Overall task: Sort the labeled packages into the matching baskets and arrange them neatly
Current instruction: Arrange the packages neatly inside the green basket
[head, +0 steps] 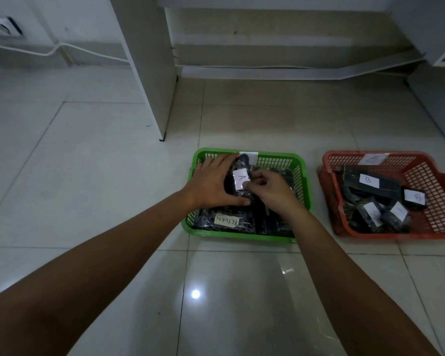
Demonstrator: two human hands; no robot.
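Gripping the A-labelled package (238,182) from both sides mid-frame, left hand (213,182) and right hand (272,191) probably square it inside the green basket (302,176) for neatness.

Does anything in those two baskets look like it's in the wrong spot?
Yes: a package labelled RETURN lies at the near edge of the green basket, beside an A package. It looks missorted.

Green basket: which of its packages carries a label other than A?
The black package at the green basket's near-left corner: its label reads RETURN, upside down. The package under both hands is labelled A.
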